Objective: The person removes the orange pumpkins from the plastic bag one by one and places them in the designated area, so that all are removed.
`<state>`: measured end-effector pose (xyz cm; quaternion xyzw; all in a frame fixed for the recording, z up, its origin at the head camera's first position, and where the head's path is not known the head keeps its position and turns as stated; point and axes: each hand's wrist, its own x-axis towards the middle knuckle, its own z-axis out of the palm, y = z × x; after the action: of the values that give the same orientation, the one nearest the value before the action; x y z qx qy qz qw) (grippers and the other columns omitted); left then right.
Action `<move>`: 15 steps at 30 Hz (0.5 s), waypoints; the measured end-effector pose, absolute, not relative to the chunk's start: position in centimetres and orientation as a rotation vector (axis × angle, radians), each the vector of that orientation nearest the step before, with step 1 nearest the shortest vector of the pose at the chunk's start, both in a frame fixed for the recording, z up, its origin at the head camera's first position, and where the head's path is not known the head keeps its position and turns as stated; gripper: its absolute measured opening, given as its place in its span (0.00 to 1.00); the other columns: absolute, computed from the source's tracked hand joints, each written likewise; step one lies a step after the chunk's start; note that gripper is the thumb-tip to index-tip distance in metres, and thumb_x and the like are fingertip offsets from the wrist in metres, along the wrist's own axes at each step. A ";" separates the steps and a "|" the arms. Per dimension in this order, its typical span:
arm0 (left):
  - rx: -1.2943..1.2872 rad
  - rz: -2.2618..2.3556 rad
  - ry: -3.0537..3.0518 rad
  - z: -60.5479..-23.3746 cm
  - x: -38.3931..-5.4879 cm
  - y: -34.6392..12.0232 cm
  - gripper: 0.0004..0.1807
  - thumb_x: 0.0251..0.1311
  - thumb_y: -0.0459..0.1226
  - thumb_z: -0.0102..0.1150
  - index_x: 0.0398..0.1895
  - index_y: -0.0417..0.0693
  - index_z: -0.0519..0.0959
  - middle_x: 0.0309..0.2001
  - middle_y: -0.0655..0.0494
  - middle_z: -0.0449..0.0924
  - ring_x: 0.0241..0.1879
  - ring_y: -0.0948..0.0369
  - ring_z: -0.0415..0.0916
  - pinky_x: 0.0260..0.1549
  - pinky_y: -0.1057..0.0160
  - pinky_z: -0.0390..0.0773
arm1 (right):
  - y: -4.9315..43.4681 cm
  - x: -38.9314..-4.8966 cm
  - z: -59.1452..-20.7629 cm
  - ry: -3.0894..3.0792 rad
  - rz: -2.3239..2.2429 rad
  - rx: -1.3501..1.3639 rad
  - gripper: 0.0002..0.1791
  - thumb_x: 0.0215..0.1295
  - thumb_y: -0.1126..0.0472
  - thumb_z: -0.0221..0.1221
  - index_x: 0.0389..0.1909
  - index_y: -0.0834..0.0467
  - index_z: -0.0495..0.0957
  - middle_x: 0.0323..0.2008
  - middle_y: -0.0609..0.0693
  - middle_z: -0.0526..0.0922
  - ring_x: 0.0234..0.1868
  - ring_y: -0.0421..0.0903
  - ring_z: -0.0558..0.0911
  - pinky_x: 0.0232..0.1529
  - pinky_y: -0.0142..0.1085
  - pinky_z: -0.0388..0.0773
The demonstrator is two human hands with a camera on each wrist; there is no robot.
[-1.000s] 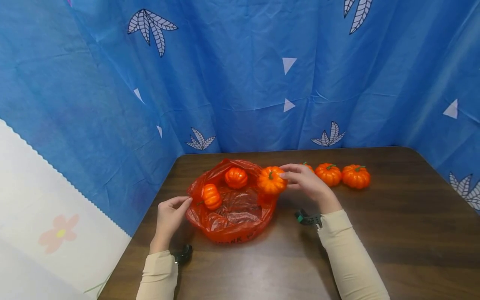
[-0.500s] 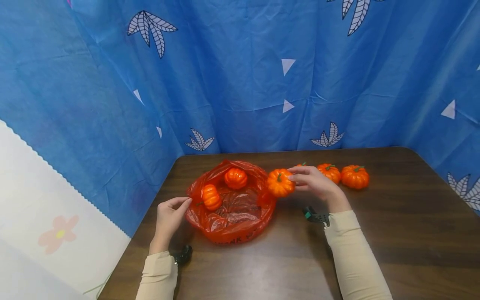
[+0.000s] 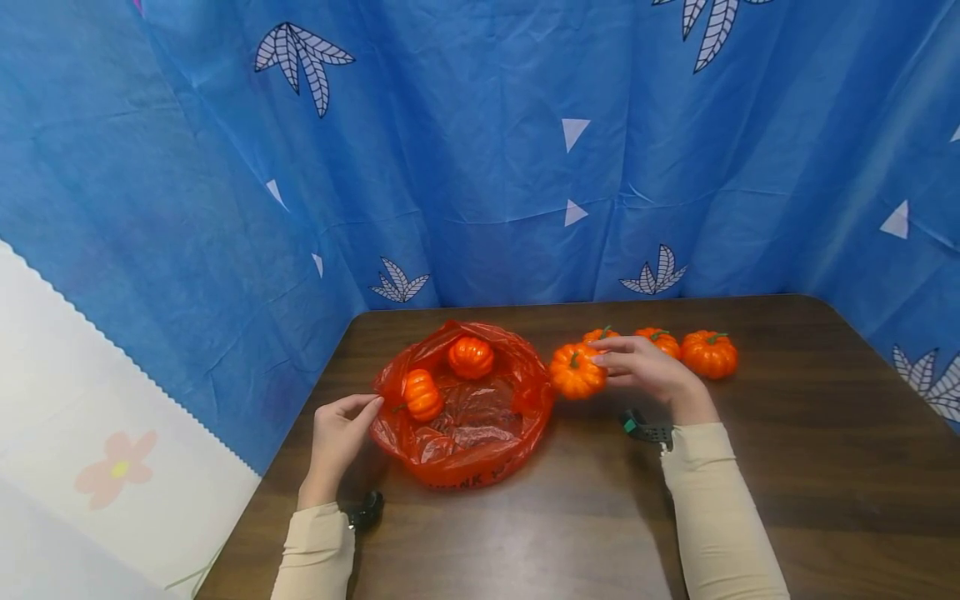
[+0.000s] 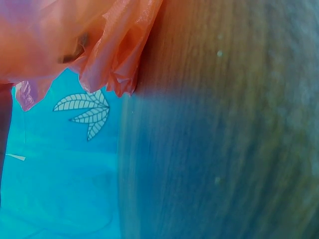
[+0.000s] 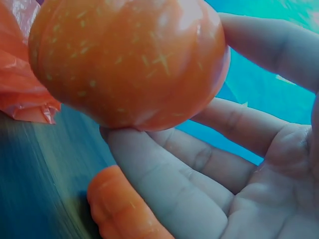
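A red plastic bag stands wide-mouthed on the table, with two small orange pumpkins inside: one at the back, one at the left. My left hand pinches the left side of the bag's rim between thumb and fingers. Just right of the bag, my right hand holds another orange pumpkin by its fingertips. In the right wrist view the held pumpkin is gripped above the table, apart from the bag. The left wrist view shows bag plastic but not the fingers.
Three more pumpkins stand in a row at the back right: one partly behind the right hand, a middle one and a right one. A blue curtain hangs behind the wooden table.
My right hand has moved to the right with its pumpkin, from over the bag's right rim to outside it. The left hand and the bag have stayed in place.
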<state>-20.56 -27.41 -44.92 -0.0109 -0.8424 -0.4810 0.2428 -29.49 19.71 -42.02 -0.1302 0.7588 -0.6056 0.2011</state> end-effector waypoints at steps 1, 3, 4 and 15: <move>-0.033 -1.312 -2.302 -45.0 -20.6 -27.4 0.09 0.60 0.37 0.69 0.36 0.39 0.89 0.34 0.41 0.89 0.29 0.75 0.80 0.33 0.79 0.80 | 19.8 -29.5 -42.1 2.119 -1.689 -0.369 0.33 0.73 0.53 0.56 0.72 0.67 0.63 0.71 0.67 0.64 0.59 0.55 0.77 0.62 0.46 0.78; -0.033 -1.304 -2.304 -45.0 -20.6 -27.5 0.09 0.60 0.37 0.69 0.35 0.39 0.89 0.34 0.41 0.89 0.29 0.76 0.80 0.33 0.79 0.80 | 20.1 -29.6 -42.1 2.116 -1.693 -0.364 0.33 0.73 0.53 0.56 0.71 0.67 0.64 0.71 0.67 0.64 0.58 0.53 0.78 0.61 0.45 0.79; -0.034 -1.302 -2.304 -45.0 -20.6 -27.5 0.09 0.60 0.37 0.69 0.35 0.38 0.89 0.34 0.41 0.89 0.29 0.76 0.80 0.33 0.79 0.80 | 20.1 -29.6 -42.2 2.114 -1.698 -0.353 0.32 0.73 0.53 0.57 0.71 0.67 0.64 0.71 0.67 0.65 0.57 0.52 0.79 0.61 0.44 0.79; 0.011 -1.341 -2.317 -45.0 -20.6 -27.3 0.09 0.60 0.37 0.69 0.37 0.39 0.89 0.36 0.41 0.89 0.29 0.74 0.80 0.32 0.78 0.80 | 21.0 -29.7 -42.9 2.113 -1.623 -0.345 0.35 0.72 0.53 0.58 0.72 0.69 0.62 0.70 0.69 0.65 0.55 0.51 0.81 0.62 0.48 0.77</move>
<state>-20.65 -27.34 -44.97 0.0039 -0.8422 -0.4876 0.2303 -29.71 21.00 -42.92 -0.1253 0.7663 -0.5885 0.2255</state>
